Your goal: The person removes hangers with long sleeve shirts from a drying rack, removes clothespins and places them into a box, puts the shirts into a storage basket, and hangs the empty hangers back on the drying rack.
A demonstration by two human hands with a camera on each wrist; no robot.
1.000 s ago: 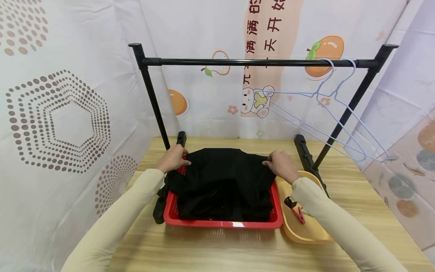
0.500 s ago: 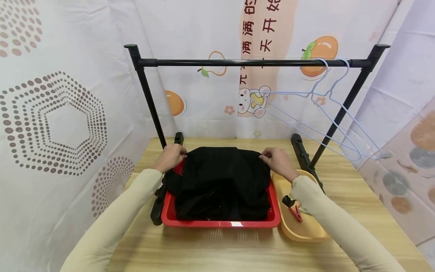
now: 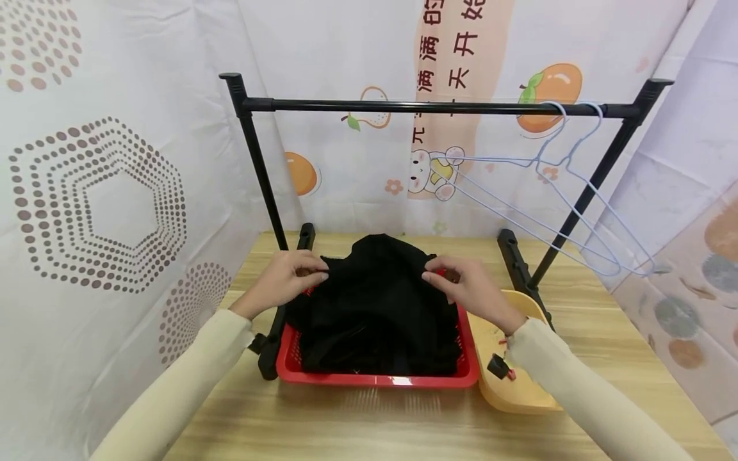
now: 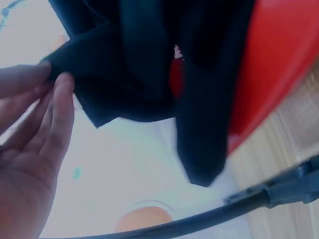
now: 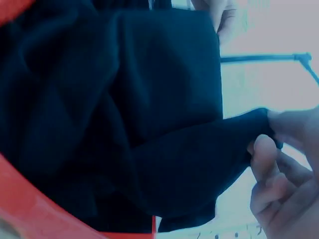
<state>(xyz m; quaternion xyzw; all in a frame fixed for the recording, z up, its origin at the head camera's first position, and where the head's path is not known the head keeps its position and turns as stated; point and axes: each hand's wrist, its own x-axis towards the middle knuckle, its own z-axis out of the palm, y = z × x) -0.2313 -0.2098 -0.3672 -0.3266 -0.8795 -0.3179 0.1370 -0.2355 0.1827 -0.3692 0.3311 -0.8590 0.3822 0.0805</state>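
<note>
A black cloth garment (image 3: 380,301) lies bunched in a red plastic basket (image 3: 377,380), its far edge raised above the rim. At the upper left, my left hand (image 3: 288,278) pinches one corner of the fabric between thumb and fingers; the left wrist view shows that hand (image 4: 37,124) at the cloth's edge. My right hand (image 3: 469,285) pinches the opposite corner, and in the right wrist view the fabric (image 5: 199,159) stretches out to its fingertips. Folds hide what kind of garment it is.
A black rack (image 3: 426,107) stands behind the basket, with two light blue hangers (image 3: 542,160) at its right end. Right of the basket sits a yellow tray (image 3: 519,400) holding clips (image 3: 499,367), partly covered by my right forearm. Patterned curtains surround the wooden table (image 3: 323,422).
Both hands have come closer together and slightly nearer me. The cloth between them has risen into a peak at its far edge.
</note>
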